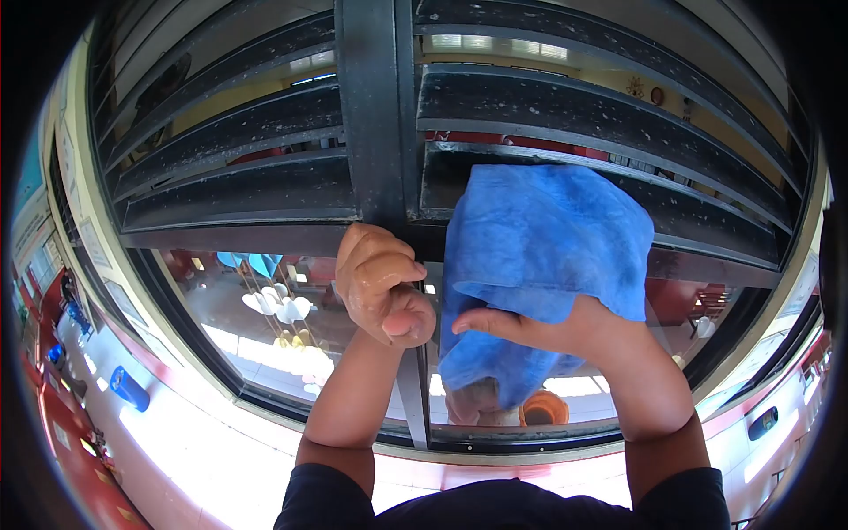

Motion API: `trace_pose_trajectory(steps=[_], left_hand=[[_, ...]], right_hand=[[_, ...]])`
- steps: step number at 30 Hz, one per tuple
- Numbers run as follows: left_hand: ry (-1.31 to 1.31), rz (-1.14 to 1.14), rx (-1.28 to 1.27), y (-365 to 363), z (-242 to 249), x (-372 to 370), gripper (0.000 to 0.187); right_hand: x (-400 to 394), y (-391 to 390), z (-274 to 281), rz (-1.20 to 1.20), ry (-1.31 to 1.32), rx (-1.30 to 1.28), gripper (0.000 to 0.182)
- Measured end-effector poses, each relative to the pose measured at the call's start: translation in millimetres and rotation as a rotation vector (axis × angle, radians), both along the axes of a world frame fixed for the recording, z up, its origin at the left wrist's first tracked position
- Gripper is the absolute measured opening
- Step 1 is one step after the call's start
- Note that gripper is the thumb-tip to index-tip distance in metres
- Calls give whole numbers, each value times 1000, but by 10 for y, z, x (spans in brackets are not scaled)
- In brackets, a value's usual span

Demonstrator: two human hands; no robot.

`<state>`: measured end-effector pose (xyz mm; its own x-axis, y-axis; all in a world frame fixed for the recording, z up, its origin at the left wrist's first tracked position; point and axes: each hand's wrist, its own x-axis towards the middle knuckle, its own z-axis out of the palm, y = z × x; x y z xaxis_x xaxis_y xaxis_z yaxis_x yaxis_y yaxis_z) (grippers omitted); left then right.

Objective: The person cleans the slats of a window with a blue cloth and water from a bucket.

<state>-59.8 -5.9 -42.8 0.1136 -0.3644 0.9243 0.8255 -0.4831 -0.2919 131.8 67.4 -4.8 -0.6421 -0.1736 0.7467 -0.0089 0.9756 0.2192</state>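
A blue cloth (548, 234) is draped over my right hand (565, 334), hiding most of its fingers. My right thumb shows below the fold, pressed toward the hanging part of the cloth. The cloth overlaps the lowest dark louver slat (707, 216) and the glass pane (654, 353) beneath it. Wet and glistening, my left hand (384, 287) is closed with its fingers curled in, and nothing shows in it. It sits beside the dark upright window post (375, 115), just under the horizontal bar (256, 238).
More louver slats (238, 132), speckled with white spots, rise above. The lower panes reflect or show white and blue heart-shaped decorations (278, 305) and a round orange-brown object (543, 408). A blue bin (130, 389) stands on the floor at left.
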Motion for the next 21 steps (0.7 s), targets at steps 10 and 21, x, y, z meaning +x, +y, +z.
trace_pose_trajectory(steps=[10,21], left_hand=[[-156,-357,26,14,3,-8,66],[111,298,-143,-32,61,87,56]], right_hand=[[-276,-151,514,28,-600,-771,63],[547,173,-51,-41,220,-250,61]])
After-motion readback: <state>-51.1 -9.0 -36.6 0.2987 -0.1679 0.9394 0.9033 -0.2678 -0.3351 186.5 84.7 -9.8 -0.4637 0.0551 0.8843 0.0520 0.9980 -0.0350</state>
